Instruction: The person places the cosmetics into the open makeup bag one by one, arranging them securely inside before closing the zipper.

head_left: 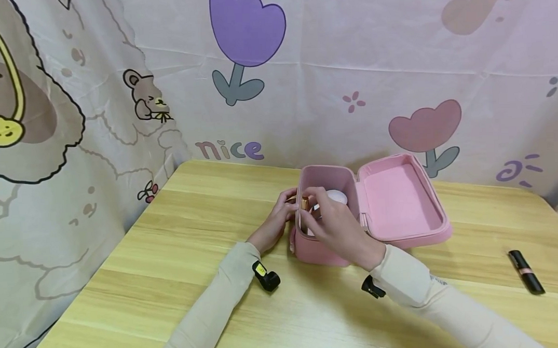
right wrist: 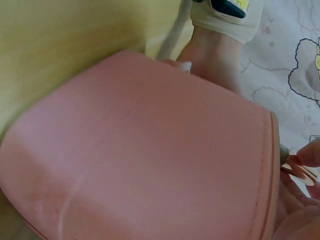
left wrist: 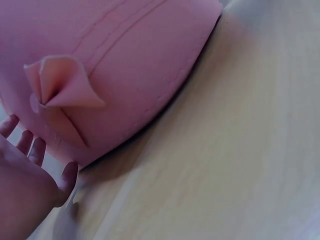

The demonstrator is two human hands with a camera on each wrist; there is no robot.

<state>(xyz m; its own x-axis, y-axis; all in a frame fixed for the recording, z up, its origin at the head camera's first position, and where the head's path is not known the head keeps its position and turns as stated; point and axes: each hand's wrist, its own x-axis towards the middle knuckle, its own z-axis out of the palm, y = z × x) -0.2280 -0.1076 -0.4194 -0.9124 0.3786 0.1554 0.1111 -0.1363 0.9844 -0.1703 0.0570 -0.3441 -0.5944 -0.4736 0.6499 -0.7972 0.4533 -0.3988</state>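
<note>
A pink cosmetic case (head_left: 322,252) stands on the table with its lid (head_left: 404,202) swung open to the right. My left hand (head_left: 281,218) is at the case's left side; in the left wrist view its loosely bent fingers (left wrist: 37,150) lie along the wall beside a pink bow (left wrist: 62,87). Over the opening, my right hand (head_left: 330,218) reaches in at the left rim. Its fingertips pinch a rose-gold metal piece with a loop (right wrist: 300,172), whose kind I cannot tell. Inside the case, a round white item (head_left: 337,196) and a gold item (head_left: 304,203) show partly behind the fingers.
A black tube with a pink band (head_left: 526,272) lies on the wooden table (head_left: 179,240) at the right. Behind the table hangs a printed cloth (head_left: 304,105), which also runs along the left side. Black cameras are strapped to both wrists.
</note>
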